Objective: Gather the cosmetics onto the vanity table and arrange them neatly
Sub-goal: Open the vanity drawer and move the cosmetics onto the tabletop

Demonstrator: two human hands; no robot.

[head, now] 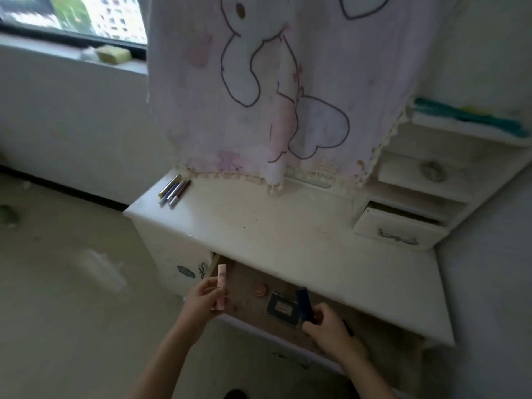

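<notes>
Pink tube [222,285] upright in the left hand [201,298], fingers curled round its lower half, and a navy tube [303,302] gripped in the right hand [328,326]: a person stands over the open drawer [244,280] beneath the front edge of a white vanity worktop [288,240]. Neither tube has reached the top yet. A round compact [259,290] and a dark palette [283,309] lie side by side on the drawer floor between the two hands, waiting to be gathered. At the worktop's far left corner a row of slim pencils [174,191] lies side by side. Behind them hangs a rabbit-print cloth [259,96], and at the right a small drawer [400,228] stands ajar. The trouble from here probably lies in the lift. Both hands sit below the overhanging lip, so a knuckle or tube end could catch it on the way up and be knocked loose, dropping into the drawer or onto the floor. The surface looks glossy, and a round tube laid on its side near the edge may roll off. Stood on end, either tube could topple into the pencils and scatter them.
</notes>
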